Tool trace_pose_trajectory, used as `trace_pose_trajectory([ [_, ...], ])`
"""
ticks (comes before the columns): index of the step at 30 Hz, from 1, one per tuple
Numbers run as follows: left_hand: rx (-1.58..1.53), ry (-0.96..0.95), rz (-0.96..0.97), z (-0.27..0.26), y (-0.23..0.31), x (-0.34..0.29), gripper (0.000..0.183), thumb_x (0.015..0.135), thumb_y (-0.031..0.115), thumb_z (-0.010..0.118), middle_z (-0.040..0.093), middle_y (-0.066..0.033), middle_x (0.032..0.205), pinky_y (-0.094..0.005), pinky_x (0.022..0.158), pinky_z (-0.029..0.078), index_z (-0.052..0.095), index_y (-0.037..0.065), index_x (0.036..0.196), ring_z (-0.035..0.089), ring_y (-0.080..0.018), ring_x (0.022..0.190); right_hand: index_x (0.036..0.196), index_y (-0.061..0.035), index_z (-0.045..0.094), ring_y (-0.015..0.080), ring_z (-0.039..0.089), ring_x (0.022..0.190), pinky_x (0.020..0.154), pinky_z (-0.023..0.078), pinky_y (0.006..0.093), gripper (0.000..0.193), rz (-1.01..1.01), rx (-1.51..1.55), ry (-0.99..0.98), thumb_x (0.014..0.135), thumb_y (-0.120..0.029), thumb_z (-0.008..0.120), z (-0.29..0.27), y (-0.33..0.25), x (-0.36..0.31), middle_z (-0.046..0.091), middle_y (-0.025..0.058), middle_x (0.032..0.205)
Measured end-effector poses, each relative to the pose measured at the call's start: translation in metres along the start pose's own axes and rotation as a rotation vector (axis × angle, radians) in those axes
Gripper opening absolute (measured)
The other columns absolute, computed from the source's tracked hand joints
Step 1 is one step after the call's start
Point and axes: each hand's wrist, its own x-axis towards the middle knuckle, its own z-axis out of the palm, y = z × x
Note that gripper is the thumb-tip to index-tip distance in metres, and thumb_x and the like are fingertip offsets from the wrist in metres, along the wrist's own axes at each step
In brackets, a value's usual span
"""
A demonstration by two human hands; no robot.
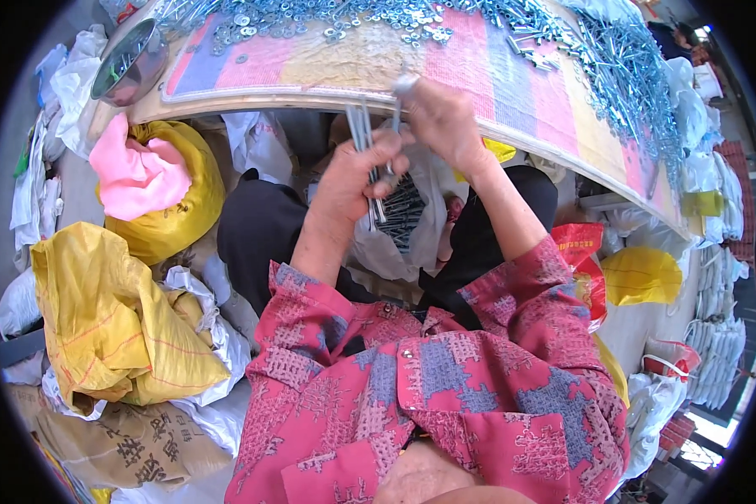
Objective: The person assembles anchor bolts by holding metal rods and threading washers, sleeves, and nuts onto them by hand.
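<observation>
My left hand [357,181] is closed around several long, thin silver bolts [359,126], which stick out above and below the fist. Just to its right, my right hand [441,122] has its fingers pinched together and smeared by motion. A shiny metal piece [405,85] shows at those fingertips, too blurred to name. Both hands are close together at the table's near edge. Beneath them, between my knees, a whitish plastic bag [431,210] gapes open with many dark-looking bolts [401,220] inside.
Flat washers [336,32] lie scattered over the striped table cover [378,59], and a big heap of bolts [617,71] covers its right side. A metal bowl [130,65] stands at the left corner. Yellow sacks [126,319] and a pink cloth [139,172] crowd my left; a red bag [581,260] is at right.
</observation>
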Motion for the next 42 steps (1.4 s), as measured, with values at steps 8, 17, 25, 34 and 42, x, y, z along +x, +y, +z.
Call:
trace_pose_trajectory([
  [8, 0.037, 0.213, 0.126, 0.007, 0.011, 0.011, 0.023, 0.087, 0.019, 0.069, 0.06, -0.0033, 0.068, -0.0161, 0.037, 0.032, 0.066, 0.0, 0.1, 0.045, -0.0045, 0.044, 0.102, -0.0058, 0.064, 0.0336, 0.066, 0.078, 0.067, 0.052, 0.0454, 0.027, 0.147, -0.593, 0.005, 0.089, -0.029, 0.058, 0.012, 0.097, 0.057, 0.067, 0.0187, 0.088],
  [17, 0.173, 0.212, 0.15, 0.012, 0.006, 0.012, 0.02, 0.087, 0.016, 0.069, 0.059, -0.0027, 0.064, -0.0169, 0.037, 0.031, 0.065, 0.0, 0.097, 0.042, -0.0034, 0.042, 0.088, -0.0017, 0.063, 0.023, 0.062, 0.059, 0.055, 0.047, 0.0362, 0.03, 0.345, -0.193, 0.054, 0.092, -0.031, 0.058, 0.009, 0.079, 0.052, 0.061, 0.0107, 0.064],
  [25, 0.141, -0.006, 0.073, 0.008, -0.003, 0.007, 0.022, 0.087, 0.017, 0.068, 0.06, -0.0029, 0.07, -0.0159, 0.039, 0.03, 0.065, -0.001, 0.099, 0.049, -0.004, 0.054, 0.078, -0.0047, 0.061, 0.0047, 0.042, 0.047, 0.045, 0.031, 0.0207, 0.029, 0.76, 0.836, 0.191, 0.097, -0.026, 0.056, -0.01, 0.017, 0.013, 0.052, -0.0004, 0.056],
  [34, 0.11, 0.175, 0.09, -0.001, -0.016, 0.006, 0.015, 0.083, 0.013, 0.072, 0.062, -0.0053, 0.072, -0.0167, 0.042, 0.033, 0.064, 0.001, 0.089, 0.054, -0.0061, 0.059, 0.095, 0.0003, 0.067, 0.0067, 0.063, 0.065, 0.062, 0.049, 0.0213, 0.016, 0.311, 0.227, 0.061, 0.093, -0.014, 0.06, -0.027, 0.011, 0.013, 0.069, 0.0066, 0.075],
  [42, 0.066, 0.211, 0.11, -0.003, -0.011, 0.008, 0.013, 0.083, 0.009, 0.07, 0.064, -0.0064, 0.074, -0.0162, 0.043, 0.036, 0.063, 0.0, 0.089, 0.056, -0.0064, 0.059, 0.101, -0.008, 0.07, 0.0315, 0.066, 0.09, 0.08, 0.051, 0.0416, 0.035, 0.395, -0.538, 0.011, 0.083, -0.038, 0.062, -0.016, 0.151, 0.053, 0.068, 0.0171, 0.096],
])
